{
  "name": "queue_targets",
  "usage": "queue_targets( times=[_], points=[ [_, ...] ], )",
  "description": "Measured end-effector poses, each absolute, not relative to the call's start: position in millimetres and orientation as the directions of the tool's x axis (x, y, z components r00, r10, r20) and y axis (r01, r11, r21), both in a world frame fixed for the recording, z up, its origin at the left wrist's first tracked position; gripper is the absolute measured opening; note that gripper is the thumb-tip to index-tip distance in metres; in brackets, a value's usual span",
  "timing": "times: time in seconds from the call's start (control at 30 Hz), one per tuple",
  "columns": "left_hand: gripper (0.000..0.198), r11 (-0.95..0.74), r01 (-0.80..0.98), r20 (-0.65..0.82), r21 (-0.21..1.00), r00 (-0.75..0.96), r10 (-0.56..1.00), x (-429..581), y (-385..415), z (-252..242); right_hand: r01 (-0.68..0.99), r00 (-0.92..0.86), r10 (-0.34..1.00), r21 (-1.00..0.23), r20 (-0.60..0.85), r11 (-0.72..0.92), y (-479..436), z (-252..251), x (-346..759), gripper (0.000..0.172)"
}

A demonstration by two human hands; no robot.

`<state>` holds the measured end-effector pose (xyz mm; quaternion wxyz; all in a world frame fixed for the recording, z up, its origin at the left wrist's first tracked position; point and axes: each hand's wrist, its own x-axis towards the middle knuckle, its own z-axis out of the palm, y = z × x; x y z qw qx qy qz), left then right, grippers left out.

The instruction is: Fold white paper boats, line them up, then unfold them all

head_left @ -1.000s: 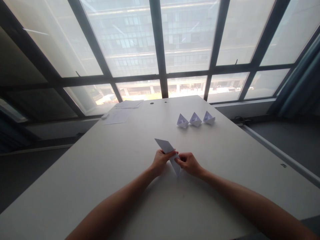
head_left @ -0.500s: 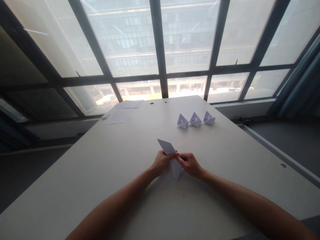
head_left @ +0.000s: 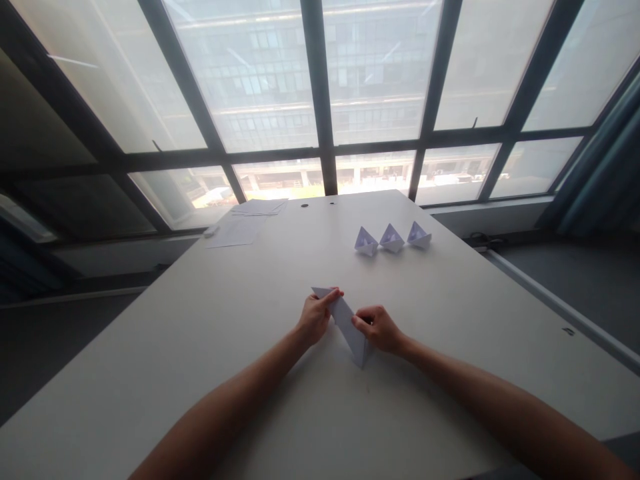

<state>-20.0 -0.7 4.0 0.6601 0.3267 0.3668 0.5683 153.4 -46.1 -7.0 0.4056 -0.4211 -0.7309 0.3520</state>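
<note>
My hands hold a folded white paper, a long narrow triangular shape whose lower point nearly reaches the tabletop. My left hand grips its upper end, with the thumb and fingers over the fold. My right hand pinches its right edge, and the fingertips are partly hidden behind the paper. Farther up the white table stand three small folded paper boats in a row.
Loose paper sheets and a small stack of paper lie at the table's far left corner. Behind the far edge runs a large window with dark frames. A blue curtain hangs at the right.
The folded paper has tilted, its upper tip swinging left and lying flatter. My left hand has moved up and left, away from my right hand, which stays nearly in place.
</note>
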Motion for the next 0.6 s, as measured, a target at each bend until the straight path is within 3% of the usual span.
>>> queue_targets(
  times=[0.17, 0.37, 0.6],
  points=[
    [0.032, 0.193, -0.497, -0.138, 0.846, 0.146, 0.980, -19.0, -2.7, 3.9, 0.321, -0.313, 0.904, -0.864, 0.289, 0.388, -45.7, -9.8, 153.6, 0.037],
    [0.036, 0.172, -0.306, -0.080, 0.936, 0.291, 0.953, -10.5, -20.3, 4.8, 0.260, -0.228, 0.910, -0.879, 0.347, 0.401, -43.6, -12.7, 152.2, 0.038],
    [0.031, 0.123, -0.404, -0.062, 0.906, 0.161, 0.985, -12.3, -10.3, 2.9, 0.298, -0.243, 0.901, -0.856, 0.360, 0.422, -43.3, -10.3, 152.2, 0.040]
  ],
)
